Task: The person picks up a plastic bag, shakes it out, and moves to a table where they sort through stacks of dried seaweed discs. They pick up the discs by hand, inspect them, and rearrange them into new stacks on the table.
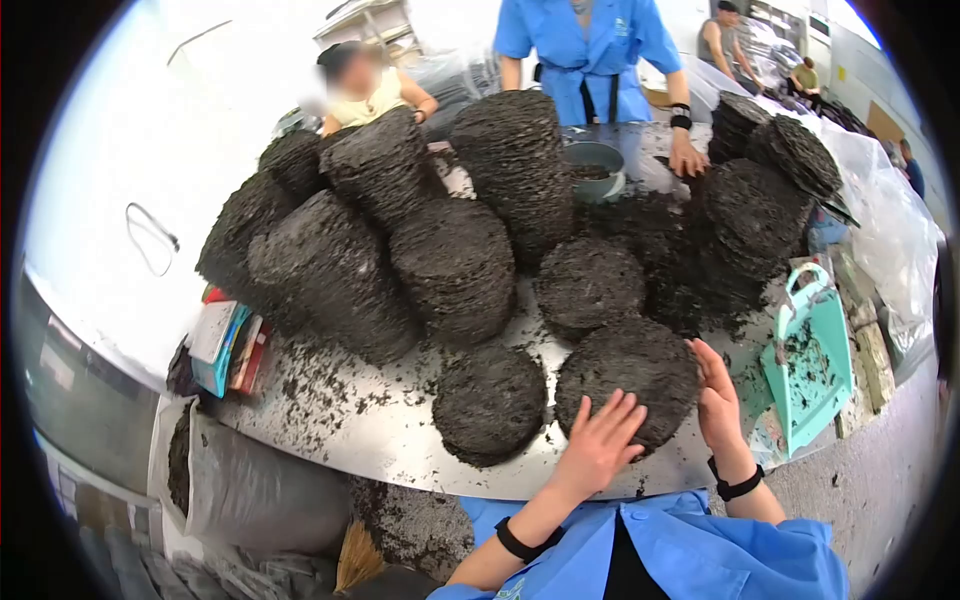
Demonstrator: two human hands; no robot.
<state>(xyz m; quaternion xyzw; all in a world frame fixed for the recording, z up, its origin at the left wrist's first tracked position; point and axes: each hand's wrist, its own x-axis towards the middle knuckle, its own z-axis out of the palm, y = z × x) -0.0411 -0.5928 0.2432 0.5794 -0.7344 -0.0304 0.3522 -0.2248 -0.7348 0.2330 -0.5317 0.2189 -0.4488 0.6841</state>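
Note:
A dark, rough, flaky round cake [625, 370] lies at the front of the metal table. My left hand [603, 440] rests on its near side, fingers spread out flat. Along the cake's right edge, my right hand [716, 395] stands with fingers stretched out, its fingertips at the rim. Just left of these sits another dark round cake [490, 405]. Behind it is a short stack of round cakes [590, 283]. Dark crumbs are strewn over the table [390, 425].
Several tall stacks [512, 165] of dark round sheets crowd the back and left. A turquoise dustpan [812, 365] lies at right. Across the table, a person in blue [590, 50] has a hand near a grey bucket [594, 172]. A plastic-lined sack [260, 485] stands at lower left.

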